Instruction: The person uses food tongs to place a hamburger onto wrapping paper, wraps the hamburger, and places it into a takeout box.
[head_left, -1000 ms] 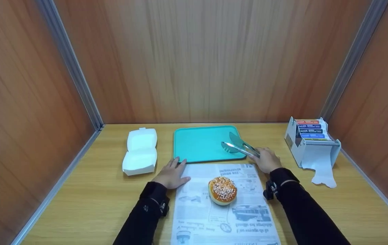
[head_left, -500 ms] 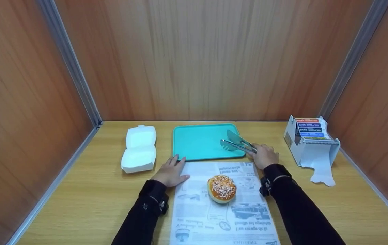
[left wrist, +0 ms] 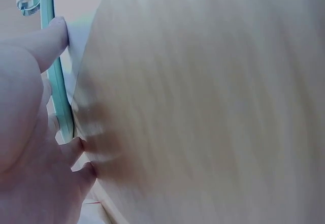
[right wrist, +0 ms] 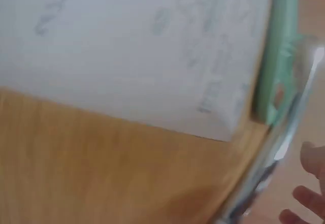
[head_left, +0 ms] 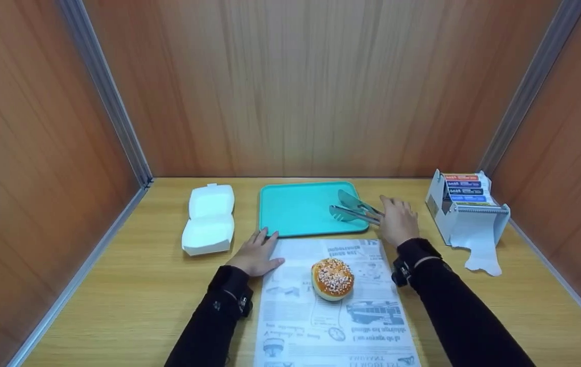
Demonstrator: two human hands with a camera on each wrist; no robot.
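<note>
Metal tongs (head_left: 355, 214) lie with their heads on the turquoise tray (head_left: 300, 208), handles reaching past its right front corner. My right hand (head_left: 399, 221) is just right of those handles; in the right wrist view its fingers (right wrist: 311, 198) are spread apart from the tongs (right wrist: 274, 158). My left hand (head_left: 257, 256) rests with straight fingers by the tray's front left corner, its thumb over the left edge of a printed paper sheet (head_left: 295, 316). On that sheet sits a round bun (head_left: 333, 279) topped with white sugar bits. The left wrist view shows the left hand (left wrist: 30, 112) beside the tray rim.
An open white foam box (head_left: 208, 219) stands on the wooden table (head_left: 132, 295) at the left. A wrap dispenser (head_left: 469, 214) with a torn white sheet hanging from its front stands at the right. Wood-grain panels (head_left: 290, 92) close off the back and both sides.
My right hand has let go of the tongs, and its fingers have lifted off the handles. The tongs have settled on the tray with their arms closer together. The left hand stays in place.
</note>
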